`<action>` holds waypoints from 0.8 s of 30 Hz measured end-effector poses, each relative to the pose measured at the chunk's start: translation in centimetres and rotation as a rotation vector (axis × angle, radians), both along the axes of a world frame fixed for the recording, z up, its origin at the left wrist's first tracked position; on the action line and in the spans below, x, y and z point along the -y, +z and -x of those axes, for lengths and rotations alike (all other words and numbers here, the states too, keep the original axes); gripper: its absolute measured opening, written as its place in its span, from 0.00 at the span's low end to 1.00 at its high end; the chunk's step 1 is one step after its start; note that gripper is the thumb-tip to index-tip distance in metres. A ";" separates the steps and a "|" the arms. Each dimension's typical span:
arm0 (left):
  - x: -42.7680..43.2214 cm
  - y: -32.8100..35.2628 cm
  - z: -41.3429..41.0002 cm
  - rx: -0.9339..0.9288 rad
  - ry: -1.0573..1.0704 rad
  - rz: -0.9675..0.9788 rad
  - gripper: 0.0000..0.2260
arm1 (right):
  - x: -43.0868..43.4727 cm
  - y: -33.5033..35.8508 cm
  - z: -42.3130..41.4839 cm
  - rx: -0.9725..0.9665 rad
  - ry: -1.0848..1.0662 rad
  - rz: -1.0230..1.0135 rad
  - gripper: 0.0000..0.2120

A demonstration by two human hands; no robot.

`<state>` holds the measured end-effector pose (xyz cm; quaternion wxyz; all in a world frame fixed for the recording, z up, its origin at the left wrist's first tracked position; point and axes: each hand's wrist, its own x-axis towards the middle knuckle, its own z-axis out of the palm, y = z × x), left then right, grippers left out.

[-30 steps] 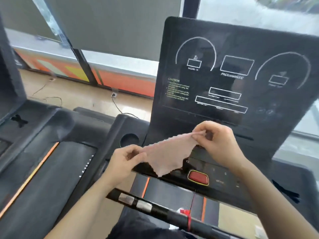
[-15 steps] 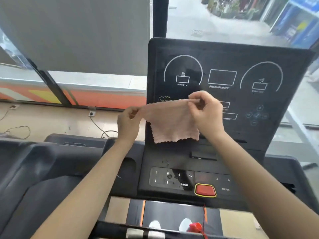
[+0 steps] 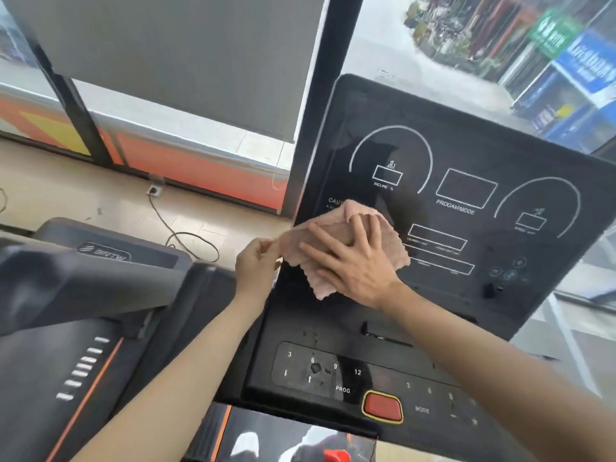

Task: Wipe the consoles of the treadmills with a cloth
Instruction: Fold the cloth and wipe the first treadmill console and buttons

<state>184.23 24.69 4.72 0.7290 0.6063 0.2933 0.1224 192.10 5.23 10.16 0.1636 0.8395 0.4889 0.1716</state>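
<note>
A black treadmill console [image 3: 466,155] with white dial outlines stands in front of me, right of centre. A pale pink cloth [image 3: 393,245] lies against its lower left part. My right hand [image 3: 353,261] presses flat on the cloth, fingers spread and pointing left. My left hand [image 3: 255,265] pinches the cloth's left edge at the console's left border. Below is the button panel [image 3: 320,368] with a red stop button [image 3: 382,405]. Part of the cloth is hidden under my right hand.
A second treadmill [image 3: 83,311] with an orange stripe stands close on the left. A cable and wall socket [image 3: 155,190] lie on the wooden floor behind it. A black window post [image 3: 320,78] rises behind the console; a street shows through the glass.
The cloth went from being held stretched in the air between both hands to lying on the console. My right hand flattened onto it. The view shifted closer and tilted.
</note>
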 end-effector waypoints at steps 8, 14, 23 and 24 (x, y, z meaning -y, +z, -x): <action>1.4 -1.2 0.4 0.063 0.034 -0.129 0.10 | 0.0 0.4 -1.8 0.093 0.062 0.034 0.30; 2.4 -0.9 1.3 0.082 0.044 -0.165 0.03 | -0.8 5.4 -4.6 0.140 -0.069 -0.141 0.34; 2.4 -1.1 1.7 0.069 0.018 -0.280 0.07 | 1.1 14.0 -9.8 0.249 -0.213 -0.201 0.38; 2.4 -1.1 1.7 0.066 0.022 -0.282 0.07 | 1.3 14.2 -9.9 0.244 -0.221 -0.203 0.38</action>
